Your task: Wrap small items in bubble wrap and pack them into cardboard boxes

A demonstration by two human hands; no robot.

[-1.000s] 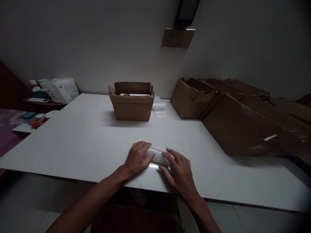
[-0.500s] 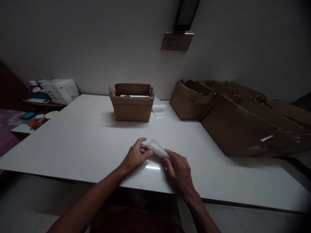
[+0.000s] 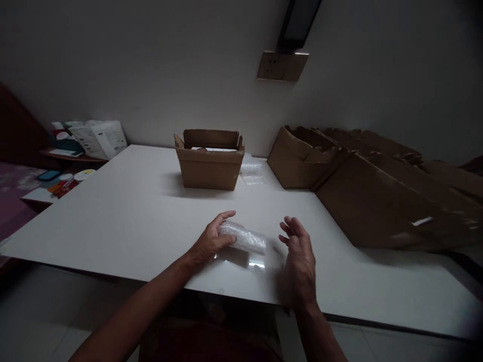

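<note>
A small bundle rolled in bubble wrap (image 3: 245,238) hangs a little above the white table (image 3: 124,211), near its front edge. My left hand (image 3: 213,236) grips the bundle's left end. My right hand (image 3: 300,256) is off it, a short way to the right, fingers spread and holding nothing. Straight behind them, at the back of the table, stands an open brown cardboard box (image 3: 210,161) with something pale inside.
A sheet of bubble wrap (image 3: 252,171) lies right of the open box. Flattened cardboard boxes (image 3: 362,186) lean in a pile along the right side. A side shelf with a white package (image 3: 100,138) and small items stands far left. A wall socket (image 3: 282,65) is above.
Both hands were pressing the bundle on the table, then lifted it. Now my right hand has let go and drawn off to the right; my left hand alone holds it.
</note>
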